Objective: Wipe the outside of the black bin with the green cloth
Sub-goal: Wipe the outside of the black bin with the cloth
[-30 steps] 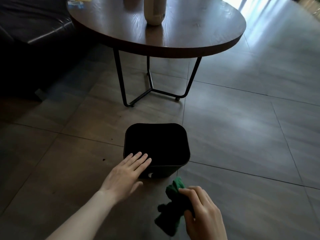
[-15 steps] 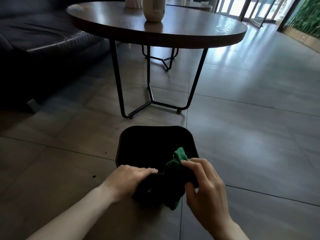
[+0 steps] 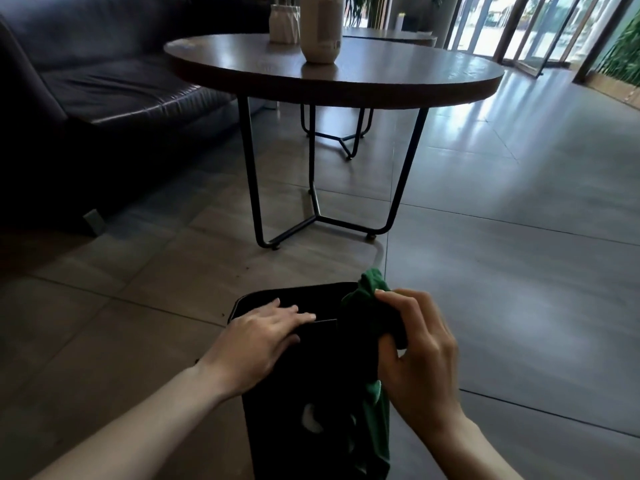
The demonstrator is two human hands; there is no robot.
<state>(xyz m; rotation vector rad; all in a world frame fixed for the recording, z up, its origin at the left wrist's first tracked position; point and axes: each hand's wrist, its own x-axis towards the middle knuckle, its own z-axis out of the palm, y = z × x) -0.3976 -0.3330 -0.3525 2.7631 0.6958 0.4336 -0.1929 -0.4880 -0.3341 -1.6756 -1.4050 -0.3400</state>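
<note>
The black bin point(image 3: 308, 382) fills the bottom centre of the head view, with its near wall facing me and a pale mark low on it. My left hand point(image 3: 256, 344) grips the bin's near rim at the left, fingers laid over the edge. My right hand point(image 3: 415, 355) is closed on the bunched green cloth point(image 3: 370, 296) at the bin's right side. The cloth's loose end hangs down along the bin's right wall, touching it. Most of the bin's opening is hidden behind my hands.
A round wooden table point(image 3: 450, 81) on thin black metal legs point(image 3: 252, 188) stands just beyond the bin, with a cream vase point(image 3: 320, 26) on it. A dark leather sofa point(image 3: 104, 91) lies to the left. Grey tiled floor point(image 3: 519, 254) stretches to the right.
The bin has come closer and higher in view, its near wall turned toward me. My left hand went from resting flat on the rim to gripping it. My right hand brought the cloth against the bin's right side.
</note>
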